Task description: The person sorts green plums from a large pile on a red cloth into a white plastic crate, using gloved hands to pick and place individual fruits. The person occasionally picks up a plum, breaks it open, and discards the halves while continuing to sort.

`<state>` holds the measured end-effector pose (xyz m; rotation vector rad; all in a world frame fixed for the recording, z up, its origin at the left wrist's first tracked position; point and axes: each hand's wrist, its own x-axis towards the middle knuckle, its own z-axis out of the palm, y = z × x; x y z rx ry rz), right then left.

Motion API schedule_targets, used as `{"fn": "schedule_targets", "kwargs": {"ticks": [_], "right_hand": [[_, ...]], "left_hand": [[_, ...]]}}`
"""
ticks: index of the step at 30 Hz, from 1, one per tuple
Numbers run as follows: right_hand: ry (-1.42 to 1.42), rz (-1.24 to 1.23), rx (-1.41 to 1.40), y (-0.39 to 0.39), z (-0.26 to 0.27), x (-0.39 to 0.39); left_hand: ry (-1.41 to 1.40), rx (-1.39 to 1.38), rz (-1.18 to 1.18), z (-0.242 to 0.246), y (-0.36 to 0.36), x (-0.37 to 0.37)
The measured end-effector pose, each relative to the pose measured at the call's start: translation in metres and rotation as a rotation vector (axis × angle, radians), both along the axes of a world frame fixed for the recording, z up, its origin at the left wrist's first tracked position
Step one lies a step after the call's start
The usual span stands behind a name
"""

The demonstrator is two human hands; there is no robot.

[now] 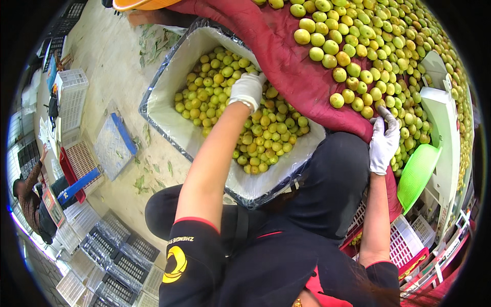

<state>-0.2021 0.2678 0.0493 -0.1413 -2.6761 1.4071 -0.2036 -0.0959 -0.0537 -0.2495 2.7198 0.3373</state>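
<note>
My left hand (247,91), in a white glove, reaches into a lined crate (165,96) at the edge of the red cloth. Its fingers point away from me and are partly hidden, so I cannot tell whether they hold anything. Many green-yellow jujubes (266,134) lie in the crate, on its pale liner. To the right, my right hand (384,142) wears a white glove with greyed fingertips. Its fingers are apart at the near edge of a broad spread of jujubes (360,50), the tips against the fruit. The spread rests on dark red padded cloth (276,57).
A green plastic basket (419,178) leans by a white machine part (441,103) on the right. On the left are a platform scale (114,147), stacked crates (115,264) and a seated person (32,195). Leaves (153,42) litter the floor. An orange basin (144,4) is at the top.
</note>
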Motion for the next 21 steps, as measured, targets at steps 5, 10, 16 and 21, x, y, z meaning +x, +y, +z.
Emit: {"fn": "schedule_targets", "kwargs": {"ticks": [5,10,16,21], "right_hand": [[-0.013,-0.001,-0.07,0.015,-0.009,0.0],[-0.025,0.02,-0.016,0.01,-0.005,0.0],[0.214,0.073,0.241,0.015,-0.018,-0.002],[0.084,0.057,-0.165,0.004,0.002,-0.002]], "left_hand": [[0.091,-0.021,0.215,-0.035,0.031,-0.01],[0.191,0.043,0.399,-0.047,0.037,-0.008],[0.178,1.057,0.903,-0.014,0.019,0.041],[0.041,2.366,1.301,0.057,0.031,0.127]]}}
